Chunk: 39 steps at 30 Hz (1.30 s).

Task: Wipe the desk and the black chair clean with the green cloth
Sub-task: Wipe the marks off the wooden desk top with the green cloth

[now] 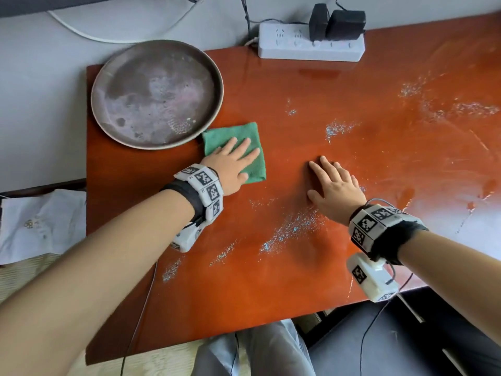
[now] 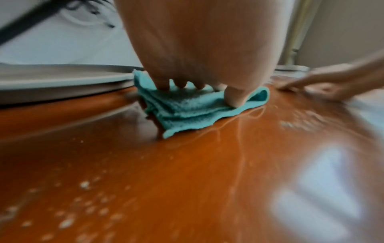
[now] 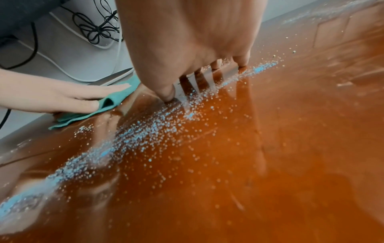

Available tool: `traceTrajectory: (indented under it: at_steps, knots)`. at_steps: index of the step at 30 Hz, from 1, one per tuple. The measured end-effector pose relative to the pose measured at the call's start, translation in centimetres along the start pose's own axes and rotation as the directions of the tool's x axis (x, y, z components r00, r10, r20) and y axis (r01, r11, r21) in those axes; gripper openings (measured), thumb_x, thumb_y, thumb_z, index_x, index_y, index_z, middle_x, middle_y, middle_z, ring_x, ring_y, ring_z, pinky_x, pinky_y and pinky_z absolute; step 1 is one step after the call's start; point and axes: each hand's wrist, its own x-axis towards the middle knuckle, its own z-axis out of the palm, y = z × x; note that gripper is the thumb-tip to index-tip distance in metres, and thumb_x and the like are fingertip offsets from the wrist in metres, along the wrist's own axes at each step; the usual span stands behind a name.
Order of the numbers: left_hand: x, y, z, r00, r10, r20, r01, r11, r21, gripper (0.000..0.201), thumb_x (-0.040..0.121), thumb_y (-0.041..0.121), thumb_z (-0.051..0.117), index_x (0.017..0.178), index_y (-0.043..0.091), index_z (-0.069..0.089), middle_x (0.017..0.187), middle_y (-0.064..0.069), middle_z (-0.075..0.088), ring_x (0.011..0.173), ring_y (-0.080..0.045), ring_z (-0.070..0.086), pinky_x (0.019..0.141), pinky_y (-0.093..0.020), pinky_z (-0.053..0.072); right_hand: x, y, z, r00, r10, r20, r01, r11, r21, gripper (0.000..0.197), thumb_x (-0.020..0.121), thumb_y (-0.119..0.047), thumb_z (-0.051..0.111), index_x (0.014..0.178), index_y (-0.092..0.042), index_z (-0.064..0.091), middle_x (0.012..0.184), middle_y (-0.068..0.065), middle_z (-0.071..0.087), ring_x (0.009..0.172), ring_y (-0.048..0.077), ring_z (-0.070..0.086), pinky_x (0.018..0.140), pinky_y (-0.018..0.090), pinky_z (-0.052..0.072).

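A folded green cloth [image 1: 254, 169] [image 2: 187, 113] [image 3: 108, 105] lies on the glossy orange-brown desk [image 1: 271, 280], right beside a round tray. My left hand [image 1: 230, 164] [image 2: 193, 65] presses flat on the cloth with straight fingers. My right hand [image 1: 333, 185] [image 3: 187, 41] rests flat on the bare desk to the right of the cloth, fingers spread. Streaks of pale blue-white powder [image 1: 292, 229] [image 3: 129, 139] cover the desk in front of both hands and at the far right. A black chair [image 1: 406, 343] shows at the bottom right, under the desk edge.
A round dark metal tray [image 1: 157, 93] sits at the desk's back left corner, touching the cloth. A white power strip [image 1: 311, 46] with two black adapters lies at the back edge. Cables hang behind. White paper [image 1: 40, 223] lies left of the desk.
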Motion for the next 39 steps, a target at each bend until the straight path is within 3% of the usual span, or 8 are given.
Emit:
traceTrajectory:
  at_steps: [4, 14, 18, 22, 25, 28, 33, 39]
  knots:
    - [-0.8, 0.6, 1.0, 0.965, 0.245, 0.093, -0.259, 0.947, 0.192, 0.059, 0.104, 0.027, 0.023, 0.15, 0.032, -0.013, 0.158, 0.003, -0.02, 0.146, -0.023, -0.016, 0.118, -0.041, 0.002, 0.2, 0.0, -0.1, 1.0, -0.004, -0.013, 0.004, 1.0, 0.0, 0.065, 0.096, -0.041, 0.04, 0.15, -0.033, 0.005, 0.159, -0.008, -0.002, 0.146, 0.02, 0.002, 0.118, 0.045, 0.008]
    - [4.4, 1.4, -3.9, 0.989, -0.145, 0.007, 0.145, 0.978, -0.149, 0.057, 0.103, 0.027, 0.026, 0.15, 0.04, -0.004, 0.158, -0.006, -0.02, 0.146, -0.024, -0.013, 0.117, -0.045, 0.009, 0.1, 0.2, 0.1, 0.998, -0.03, -0.061, 0.029, 0.999, -0.018, 0.068, 0.093, -0.045, 0.043, 0.15, -0.033, 0.009, 0.159, -0.006, 0.003, 0.145, 0.024, 0.008, 0.113, 0.044, 0.013]
    - [5.8, 2.1, -5.0, 0.991, -0.135, 0.01, 0.135, 0.977, -0.166, 0.059, 0.103, 0.024, 0.028, 0.15, 0.04, -0.003, 0.158, -0.008, -0.019, 0.146, -0.027, -0.014, 0.117, -0.045, 0.008, 0.3, 0.4, -0.8, 0.997, -0.048, -0.055, 0.047, 0.999, -0.02, 0.068, 0.09, -0.046, 0.048, 0.148, -0.032, 0.017, 0.156, -0.005, 0.014, 0.137, 0.026, 0.02, 0.11, 0.042, 0.019]
    - [4.9, 2.3, -3.6, 0.999, -0.016, 0.032, 0.018, 0.997, -0.071, 0.06, 0.103, 0.024, 0.027, 0.15, 0.04, -0.006, 0.157, -0.006, -0.022, 0.145, -0.027, -0.017, 0.117, -0.044, 0.005, 1.9, 1.9, -2.7, 0.991, -0.053, -0.125, 0.075, 0.981, 0.181, 0.049, 0.092, -0.027, 0.049, 0.14, -0.021, 0.039, 0.135, 0.004, 0.043, 0.123, 0.026, 0.036, 0.103, 0.039, 0.032]
    - [4.5, 1.9, -2.8, 0.998, 0.021, 0.051, -0.018, 0.998, -0.068, 0.06, 0.103, 0.027, 0.028, 0.149, 0.043, -0.007, 0.157, -0.004, -0.024, 0.145, -0.025, -0.019, 0.118, -0.044, 0.003, 3.3, 3.6, -4.1, 0.976, -0.051, -0.214, 0.1, 0.969, 0.226, 0.041, 0.092, -0.017, 0.05, 0.132, -0.016, 0.05, 0.126, 0.008, 0.052, 0.117, 0.029, 0.042, 0.098, 0.038, 0.037]
    - [5.6, 2.0, -3.3, 0.998, -0.05, 0.03, 0.054, 0.989, -0.14, 0.06, 0.103, 0.029, 0.029, 0.148, 0.044, -0.006, 0.157, -0.003, -0.024, 0.145, -0.024, -0.019, 0.117, -0.044, 0.004, 4.4, 5.2, -5.3, 0.966, -0.019, -0.26, 0.047, 0.994, 0.099, 0.048, 0.091, -0.02, 0.051, 0.139, -0.015, 0.044, 0.141, 0.008, 0.043, 0.126, 0.031, 0.036, 0.102, 0.042, 0.033]
    - [9.6, 2.2, -5.8, 0.952, -0.3, -0.067, 0.265, 0.912, -0.313, 0.058, 0.102, 0.03, 0.028, 0.15, 0.042, -0.003, 0.158, -0.006, -0.019, 0.146, -0.028, -0.014, 0.117, -0.045, 0.006, 5.4, 6.8, -5.8, 0.982, 0.16, -0.1, -0.157, 0.987, 0.042, 0.065, 0.096, -0.039, 0.042, 0.15, -0.017, 0.015, 0.159, 0.008, -0.002, 0.144, 0.031, -0.001, 0.115, 0.046, 0.011]
    - [12.7, 1.7, -8.3, 0.86, -0.501, -0.097, 0.402, 0.783, -0.475, 0.057, 0.101, 0.029, 0.032, 0.15, 0.042, 0.005, 0.157, -0.011, -0.02, 0.145, -0.03, -0.016, 0.117, -0.044, 0.001, 5.7, 6.3, -4.7, 0.975, 0.218, -0.047, -0.211, 0.971, 0.117, 0.073, 0.094, -0.042, 0.047, 0.151, -0.015, 0.01, 0.159, 0.012, -0.002, 0.144, 0.036, 0.0, 0.116, 0.046, 0.01]
